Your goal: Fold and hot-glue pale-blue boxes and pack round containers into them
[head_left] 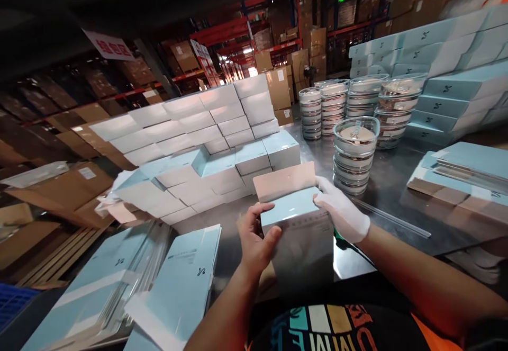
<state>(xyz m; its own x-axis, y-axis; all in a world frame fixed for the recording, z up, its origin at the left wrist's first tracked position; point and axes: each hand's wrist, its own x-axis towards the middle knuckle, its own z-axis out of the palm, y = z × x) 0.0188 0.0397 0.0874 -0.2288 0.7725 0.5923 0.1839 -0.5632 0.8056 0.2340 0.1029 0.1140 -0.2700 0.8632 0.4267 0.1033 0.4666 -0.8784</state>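
You hold one pale blue box [293, 210] just above the near edge of the steel table [397, 181], its flap standing open toward the far side. Your bare left hand [256, 240] clasps its near left corner with the thumb on the lid; your gloved right hand [343, 213] grips its right end. Five stacks of clear round containers [354, 155] stand beyond, the nearest just beside your right hand. Closed boxes [190, 139] form a stepped wall to the left, too many and too blurred to count. Flat blue sleeves [182, 282] lie at lower left, cut off by the frame. Behind, dim warehouse racks [222, 33] carry cardboard cartons.
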